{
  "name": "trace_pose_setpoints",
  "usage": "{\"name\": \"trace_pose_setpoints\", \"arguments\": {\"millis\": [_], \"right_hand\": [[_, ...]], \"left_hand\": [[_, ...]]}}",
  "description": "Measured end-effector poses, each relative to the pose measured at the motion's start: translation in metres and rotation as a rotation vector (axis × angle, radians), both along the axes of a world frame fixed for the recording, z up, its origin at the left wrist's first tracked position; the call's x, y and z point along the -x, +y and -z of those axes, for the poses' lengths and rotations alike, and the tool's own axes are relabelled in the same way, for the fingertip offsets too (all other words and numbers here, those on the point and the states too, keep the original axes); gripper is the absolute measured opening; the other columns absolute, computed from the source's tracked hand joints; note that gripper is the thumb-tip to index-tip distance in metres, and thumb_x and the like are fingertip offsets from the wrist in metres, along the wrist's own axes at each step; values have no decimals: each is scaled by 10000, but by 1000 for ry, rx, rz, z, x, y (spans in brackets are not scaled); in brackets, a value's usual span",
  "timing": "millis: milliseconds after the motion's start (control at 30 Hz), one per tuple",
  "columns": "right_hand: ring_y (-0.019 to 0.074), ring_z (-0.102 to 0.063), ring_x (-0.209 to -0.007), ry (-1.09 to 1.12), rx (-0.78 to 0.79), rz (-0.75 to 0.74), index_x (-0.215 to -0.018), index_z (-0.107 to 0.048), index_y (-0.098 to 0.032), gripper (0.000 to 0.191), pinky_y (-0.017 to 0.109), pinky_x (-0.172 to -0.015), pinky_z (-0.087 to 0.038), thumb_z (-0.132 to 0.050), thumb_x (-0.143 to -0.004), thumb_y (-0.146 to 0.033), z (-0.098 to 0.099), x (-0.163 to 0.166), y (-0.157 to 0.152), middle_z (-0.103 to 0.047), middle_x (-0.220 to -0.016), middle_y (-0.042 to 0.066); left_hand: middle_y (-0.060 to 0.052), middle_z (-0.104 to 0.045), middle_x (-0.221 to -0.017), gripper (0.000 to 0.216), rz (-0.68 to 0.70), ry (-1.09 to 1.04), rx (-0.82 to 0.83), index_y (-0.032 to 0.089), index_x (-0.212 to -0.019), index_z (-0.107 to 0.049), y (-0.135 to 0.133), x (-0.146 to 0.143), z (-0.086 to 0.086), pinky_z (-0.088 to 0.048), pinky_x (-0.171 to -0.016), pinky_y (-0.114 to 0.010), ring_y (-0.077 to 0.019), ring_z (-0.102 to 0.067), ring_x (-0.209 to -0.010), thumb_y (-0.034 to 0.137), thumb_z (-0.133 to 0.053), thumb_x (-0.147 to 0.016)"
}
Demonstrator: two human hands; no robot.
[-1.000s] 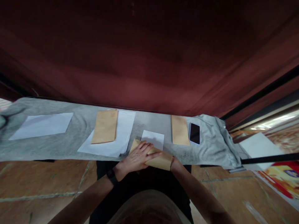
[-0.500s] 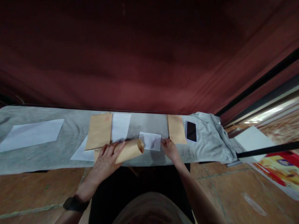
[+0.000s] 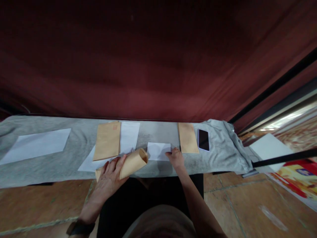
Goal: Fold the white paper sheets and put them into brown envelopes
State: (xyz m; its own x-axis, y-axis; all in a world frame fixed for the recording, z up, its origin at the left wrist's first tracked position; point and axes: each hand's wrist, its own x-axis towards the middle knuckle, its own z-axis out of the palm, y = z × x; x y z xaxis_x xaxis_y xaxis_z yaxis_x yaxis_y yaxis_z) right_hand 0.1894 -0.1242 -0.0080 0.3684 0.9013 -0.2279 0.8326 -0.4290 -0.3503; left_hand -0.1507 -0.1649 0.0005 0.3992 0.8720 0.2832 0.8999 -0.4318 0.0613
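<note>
My left hand point(image 3: 110, 177) is closed on a brown paper envelope point(image 3: 133, 162), which bulges so that its mouth gapes toward the right. Just right of that mouth lies a small white folded sheet of paper point(image 3: 157, 149) on the grey cloth. The thumb and fingers of my right hand point(image 3: 176, 159) pinch at this sheet's right edge; the exact grip is partly hidden. Beyond my left hand lie a brown envelope with a reddish mark point(image 3: 107, 140) and white sheets point(image 3: 129, 134) partly under it. Another brown envelope point(image 3: 188, 138) lies just right of my right hand.
A phone point(image 3: 203, 139) lies at the right on the cloth-covered narrow table point(image 3: 223, 148). At the far left is a white sheet point(image 3: 41, 143). A dark red curtain point(image 3: 158, 82) hangs behind the table. Dark bars point(image 3: 282, 159) and a red-yellow box point(image 3: 297, 178) are on the right.
My right thumb has moved left onto the folded sheet's right edge. My left hand and the bulging envelope have shifted slightly left, away from the sheet.
</note>
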Motion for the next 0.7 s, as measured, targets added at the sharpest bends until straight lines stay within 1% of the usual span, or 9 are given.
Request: {"name": "trace_pose_setpoints", "arguments": {"millis": [133, 200, 267, 300, 367, 433, 467, 600, 700], "right_hand": [[261, -719, -1039, 28, 3, -11, -1047, -689, -193, 194, 304, -848, -522, -608, -959, -346, 2, -7, -9, -758, -1044, 119], [269, -699, -1079, -18, -42, -3, -1139, -671, -173, 240, 321, -882, -516, -608, -957, -315, 0, -11, -12, -734, -1115, 143], [285, -652, -1164, -66, -135, -74, -1277, -619, -144, 360, 358, -960, -497, -628, -941, -275, -6, -11, -8, -686, -1230, 174], [284, -620, -1214, -71, -187, -162, -1327, -596, -141, 410, 374, -1010, -476, -636, -933, -246, -9, -9, -3, -660, -1286, 177], [249, -561, -1292, -1, -250, -448, -1378, -581, -168, 455, 371, -1100, -419, -625, -925, -168, -16, -2, 13, -624, -1376, 141], [204, -502, -1358, 68, -258, -756, -1378, -598, -205, 480, 360, -1164, -353, -596, -913, -83, -21, 10, 34, -568, -1476, 102], [194, -499, -1357, 79, -242, -880, -1380, -603, -226, 503, 357, -1164, -350, -595, -905, -60, -22, 17, 45, -555, -1498, 82], [223, -532, -1299, 23, -128, -1208, -1339, -640, -236, 551, 335, -1073, -422, -752, -818, -96, -23, 40, 83, -585, -1465, 64], [241, -555, -1222, -80, -103, -1338, -1241, -691, -250, 539, 319, -1011, -444, -867, -738, -170, -27, 48, 101, -657, -1329, 51]], "left_hand": [[-173, -571, -1345, 923, 9, 10, 13, 224, -1626, -143, -1, 2, 0, -430, -1070, -526, -369, -557, -1240, 331, -655, -865], [-172, -570, -1342, 937, 11, 11, 29, 222, -1627, -142, -3, 3, 0, -427, -1073, -529, -374, -550, -1246, 330, -665, -857], [-168, -567, -1348, 932, 10, 8, 43, 227, -1625, -159, -5, 5, 0, -419, -1083, -538, -379, -544, -1256, 331, -668, -851], [-166, -564, -1356, 925, 11, 6, 47, 230, -1624, -169, -6, 5, 0, -412, -1091, -542, -380, -541, -1262, 327, -667, -850], [-164, -559, -1375, 916, 24, -3, 52, 231, -1620, -187, -7, 4, 1, -402, -1103, -544, -376, -539, -1274, 312, -665, -842], [-163, -554, -1395, 922, 42, -17, 51, 229, -1616, -200, -8, 4, 1, -398, -1111, -541, -373, -538, -1287, 296, -669, -825], [-160, -552, -1407, 927, 54, -25, 53, 231, -1615, -205, -8, 3, 1, -398, -1114, -536, -369, -538, -1293, 291, -672, -816], [-139, -555, -1439, 924, 86, -45, 61, 255, -1609, -226, -16, 2, -1, -401, -1121, -503, -345, -544, -1309, 279, -666, -797], [-129, -566, -1442, 898, 82, -49, 71, 262, -1605, -242, -25, 5, -1, -409, -1117, -488, -334, -555, -1306, 283, -652, -807]]}}
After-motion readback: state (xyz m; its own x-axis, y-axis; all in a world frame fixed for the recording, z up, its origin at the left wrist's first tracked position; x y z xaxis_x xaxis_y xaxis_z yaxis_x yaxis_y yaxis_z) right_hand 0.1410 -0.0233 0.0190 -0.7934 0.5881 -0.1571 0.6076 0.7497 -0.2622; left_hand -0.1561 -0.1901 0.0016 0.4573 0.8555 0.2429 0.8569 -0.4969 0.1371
